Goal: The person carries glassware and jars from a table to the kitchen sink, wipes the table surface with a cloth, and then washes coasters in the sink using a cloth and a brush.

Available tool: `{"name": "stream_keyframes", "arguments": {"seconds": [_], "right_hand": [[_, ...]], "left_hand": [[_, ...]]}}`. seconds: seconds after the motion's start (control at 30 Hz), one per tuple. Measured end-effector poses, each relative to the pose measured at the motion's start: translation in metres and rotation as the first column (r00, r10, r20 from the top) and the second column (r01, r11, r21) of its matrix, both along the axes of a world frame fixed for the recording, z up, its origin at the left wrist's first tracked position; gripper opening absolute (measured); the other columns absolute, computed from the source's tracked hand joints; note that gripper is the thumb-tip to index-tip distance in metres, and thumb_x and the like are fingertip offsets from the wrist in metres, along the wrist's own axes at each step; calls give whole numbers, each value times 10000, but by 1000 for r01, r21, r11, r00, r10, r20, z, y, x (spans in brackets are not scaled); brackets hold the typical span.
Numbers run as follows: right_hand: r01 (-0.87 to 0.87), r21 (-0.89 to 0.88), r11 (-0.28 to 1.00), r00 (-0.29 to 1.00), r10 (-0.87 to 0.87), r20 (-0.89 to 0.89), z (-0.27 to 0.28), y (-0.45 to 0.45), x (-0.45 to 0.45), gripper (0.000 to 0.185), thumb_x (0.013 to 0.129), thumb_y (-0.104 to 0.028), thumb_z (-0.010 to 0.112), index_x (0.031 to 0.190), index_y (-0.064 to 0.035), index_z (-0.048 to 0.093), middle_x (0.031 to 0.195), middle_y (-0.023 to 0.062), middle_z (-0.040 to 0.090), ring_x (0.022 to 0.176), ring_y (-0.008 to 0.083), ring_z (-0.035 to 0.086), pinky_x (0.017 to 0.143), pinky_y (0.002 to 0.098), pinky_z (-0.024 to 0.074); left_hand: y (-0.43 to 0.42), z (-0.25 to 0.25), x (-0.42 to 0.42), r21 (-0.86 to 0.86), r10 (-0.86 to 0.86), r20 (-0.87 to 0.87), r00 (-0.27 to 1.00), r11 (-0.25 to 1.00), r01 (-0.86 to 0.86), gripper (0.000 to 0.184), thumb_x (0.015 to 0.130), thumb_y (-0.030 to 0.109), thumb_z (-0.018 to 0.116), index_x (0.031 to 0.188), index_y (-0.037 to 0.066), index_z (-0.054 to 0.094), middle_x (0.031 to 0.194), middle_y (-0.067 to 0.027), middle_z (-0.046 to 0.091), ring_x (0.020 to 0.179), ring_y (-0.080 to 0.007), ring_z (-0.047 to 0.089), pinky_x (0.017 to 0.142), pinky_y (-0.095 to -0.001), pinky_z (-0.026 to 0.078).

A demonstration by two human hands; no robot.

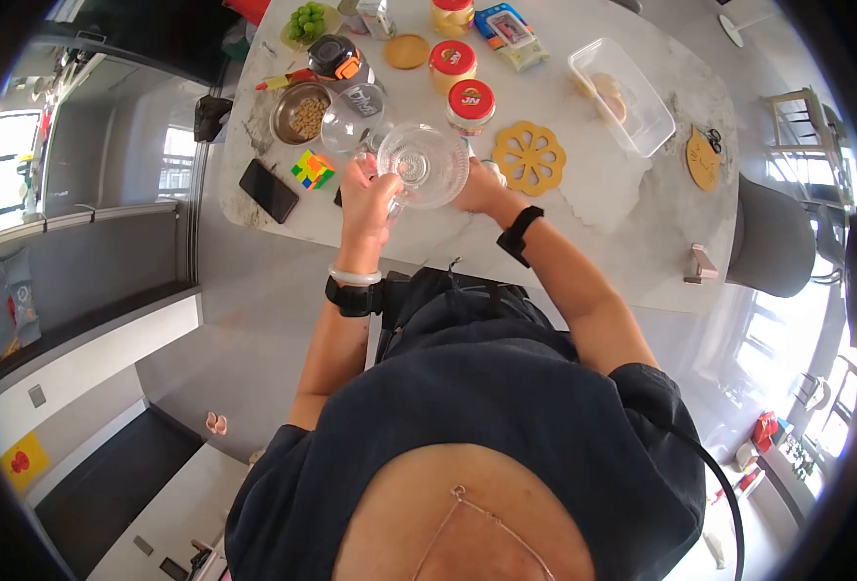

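My left hand (pixel 362 198) grips a clear ribbed glass cup (pixel 423 167) by its handle side, tilted so I look into its round mouth. Behind the cup's right edge is my right hand (pixel 483 190), its fingers curled and partly hidden. Something small and white shows at its fingertips, too little to name. Just beyond my left hand stands a clear round glass vessel (pixel 355 114). A red-lidded jar (pixel 472 105) stands beyond my right hand, and a yellow flower-shaped trivet (pixel 529 158) lies to its right.
On the left are a metal bowl (pixel 283 118) of nuts or beans, a puzzle cube (pixel 312 170), a phone (pixel 269 191) and a dark bottle (pixel 336 58). More red-lidded jars (pixel 452 64) stand behind. A clear plastic box (pixel 641 116) is at right, near scissors (pixel 714 140).
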State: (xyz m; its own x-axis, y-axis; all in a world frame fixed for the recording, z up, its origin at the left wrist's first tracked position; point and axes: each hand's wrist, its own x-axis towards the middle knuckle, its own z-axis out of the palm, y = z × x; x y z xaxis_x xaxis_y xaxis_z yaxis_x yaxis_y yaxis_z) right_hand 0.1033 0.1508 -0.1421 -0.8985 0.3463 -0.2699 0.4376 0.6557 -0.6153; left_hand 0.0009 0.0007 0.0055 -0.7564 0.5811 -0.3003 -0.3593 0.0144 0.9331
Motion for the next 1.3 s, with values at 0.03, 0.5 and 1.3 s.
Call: {"name": "stream_keyframes", "arguments": {"seconds": [0.03,0.5,1.3], "right_hand": [[60,119,991,987,-41,-155,-23,-13,3,369,671,-92,565,1023,16,561,982,194,619,925,389,591,807,459,487],[107,-343,933,984,-149,-98,142,70,22,368,626,-150,691,968,-29,631,848,113,654,784,218,624,708,318,488],[185,-27,982,983,-184,14,92,44,3,417,665,-374,721,906,-42,643,878,149,664,829,289,636,726,375,492]], "left_hand": [[-1,1,1,-3,12,-9,1000,1000,-12,371,669,-41,479,1035,-96,459,964,-129,545,824,-190,610,603,-351,585],[-13,-14,-5,-2,132,15,991,991,-132,378,677,-35,469,1054,-59,483,977,-105,552,841,-166,610,611,-338,586],[-31,-6,-5,-128,123,-53,991,983,-129,293,700,27,556,952,31,407,883,-136,617,580,-92,541,450,-231,456]]}}
